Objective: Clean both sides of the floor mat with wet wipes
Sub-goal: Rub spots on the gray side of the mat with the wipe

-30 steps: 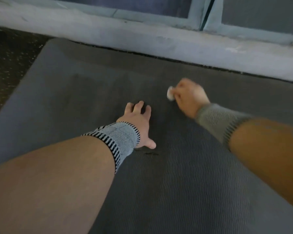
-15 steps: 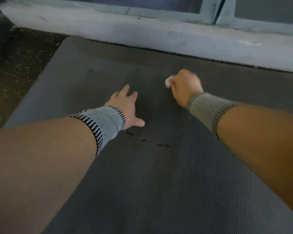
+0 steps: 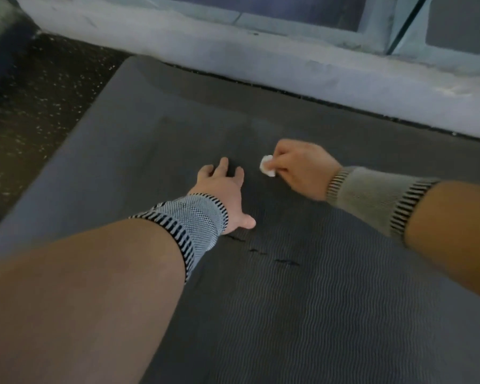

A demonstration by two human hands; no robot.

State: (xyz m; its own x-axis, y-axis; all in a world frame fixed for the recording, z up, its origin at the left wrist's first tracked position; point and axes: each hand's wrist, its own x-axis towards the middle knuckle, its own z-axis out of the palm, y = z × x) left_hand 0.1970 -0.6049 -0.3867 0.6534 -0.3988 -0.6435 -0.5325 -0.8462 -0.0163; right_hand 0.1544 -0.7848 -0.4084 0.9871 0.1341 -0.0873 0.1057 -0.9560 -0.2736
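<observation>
Head view: grey floor mat [image 3: 302,314] lies flat on dark speckled floor [image 3: 39,112], far edge near a pale ledge [image 3: 288,67]. Right hand [image 3: 297,169] pinches a small balled white wet wipe [image 3: 267,166] in curled fingers, wipe against the mat surface. Left hand [image 3: 222,195] rests flat beside it, fingers spread and straight, pressing the mat. Knit bands on both wrists.

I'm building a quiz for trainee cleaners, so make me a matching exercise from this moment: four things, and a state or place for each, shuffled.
Things:
1. left hand
2. right hand
3. floor mat
4. wet wipe

States:
A. balled up, white
B. grips the wipe
C. grey, wavy ribbed
D. fingers spread flat on the mat

Pairs: 1-D, 2-B, 3-C, 4-A
</observation>
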